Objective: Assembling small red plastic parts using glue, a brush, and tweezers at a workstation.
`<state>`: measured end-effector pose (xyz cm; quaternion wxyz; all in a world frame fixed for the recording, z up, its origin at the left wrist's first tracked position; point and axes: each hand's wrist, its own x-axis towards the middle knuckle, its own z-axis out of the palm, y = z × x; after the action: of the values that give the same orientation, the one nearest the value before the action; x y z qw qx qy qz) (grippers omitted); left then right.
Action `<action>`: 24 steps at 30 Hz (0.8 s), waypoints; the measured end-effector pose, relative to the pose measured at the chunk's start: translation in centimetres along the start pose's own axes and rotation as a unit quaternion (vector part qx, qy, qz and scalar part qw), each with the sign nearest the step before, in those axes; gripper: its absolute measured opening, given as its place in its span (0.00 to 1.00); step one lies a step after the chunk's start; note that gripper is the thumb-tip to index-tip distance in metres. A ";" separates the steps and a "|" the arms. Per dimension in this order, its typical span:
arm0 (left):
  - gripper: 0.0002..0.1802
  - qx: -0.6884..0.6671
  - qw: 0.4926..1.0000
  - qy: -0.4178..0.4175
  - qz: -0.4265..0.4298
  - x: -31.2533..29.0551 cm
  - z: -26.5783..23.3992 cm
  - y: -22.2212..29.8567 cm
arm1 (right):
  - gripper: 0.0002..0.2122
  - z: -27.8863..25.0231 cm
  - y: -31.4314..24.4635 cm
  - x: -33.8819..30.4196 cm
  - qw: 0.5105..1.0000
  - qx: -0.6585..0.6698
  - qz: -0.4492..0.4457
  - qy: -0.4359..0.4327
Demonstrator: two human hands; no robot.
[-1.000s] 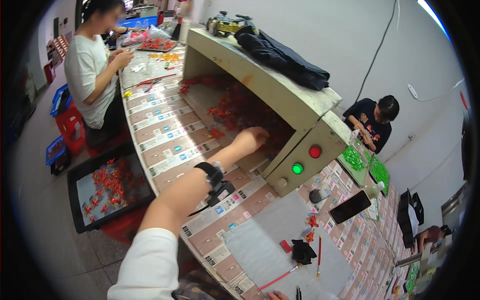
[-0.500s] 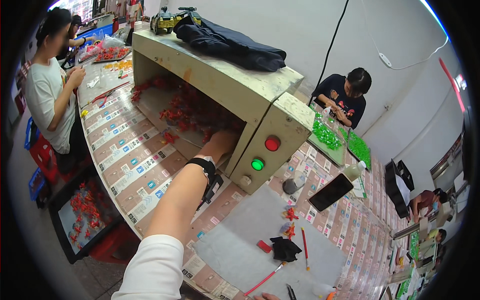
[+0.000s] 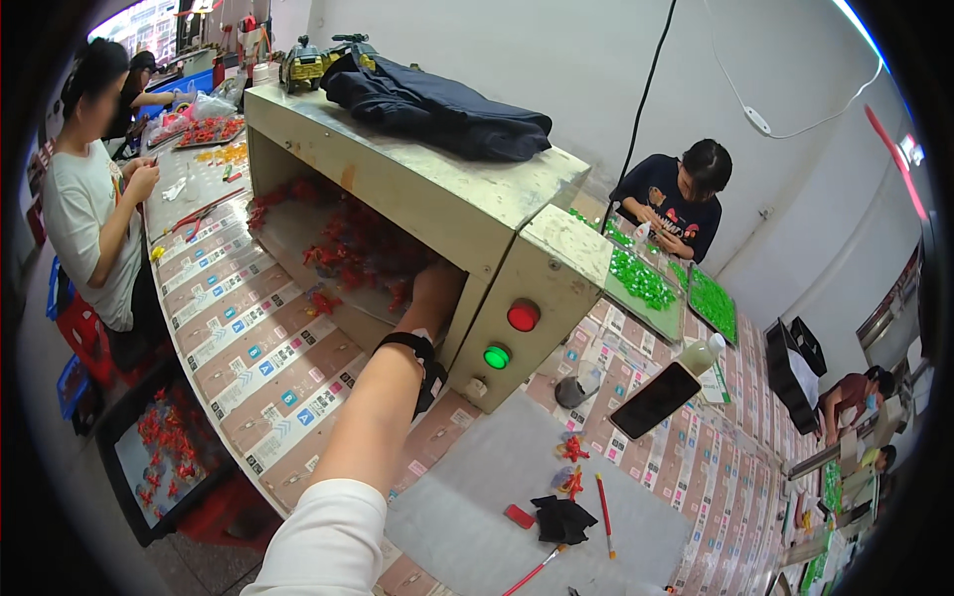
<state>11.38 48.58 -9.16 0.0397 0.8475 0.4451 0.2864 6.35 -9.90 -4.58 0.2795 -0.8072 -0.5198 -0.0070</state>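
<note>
So the left hand (image 3: 435,290) is wrist-deep in the right-hand end of that cream box (image 3: 397,194), and the fingers are lost in shadow, so I honestly can't tell how far open they are or if they've got hold of anything. Right hand is out of shot, no clue what it's doing. There's a black strap (image 3: 409,343) on the left wrist and a bunched white sleeve (image 3: 328,536) further down. The red pieces (image 3: 353,238) lie inside the box in a loose heap, just beside the hand on its left; the heap's long axis follows the box's, far left to near right, while single pieces point every which way. They look small, spiky and glossy, with cloudy see-through bits mixed in. The box seems to be painted metal, scuffed and rust-stained, its long mouth facing the near-left table edge, with round red (image 3: 523,315) and green (image 3: 497,356) lights on the near end panel. Right of the forearm there's a flat grey sheet (image 3: 457,487) with a crumpled black cloth (image 3: 563,520), a red block (image 3: 519,516) and a slim red brush (image 3: 605,515). Beyond that, a smooth dark phone (image 3: 656,399) lies tilted near a small jar (image 3: 579,385). Soft dark clothing (image 3: 437,109) is draped on the box top, and a person in a dark shirt (image 3: 681,214) sits behind trays of green pieces (image 3: 641,280).
</note>
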 end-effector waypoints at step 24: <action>0.18 -0.705 0.643 -0.018 -0.300 -16.3 -19.3 2.1 | 0.09 -0.9 0.4 -0.3 0.996 0.080 -0.028 0.008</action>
<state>-4.28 30.98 0.24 0.7169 0.3884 0.3372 0.4707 6.78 -10.71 -4.13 0.3470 -0.7674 -0.5388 0.0202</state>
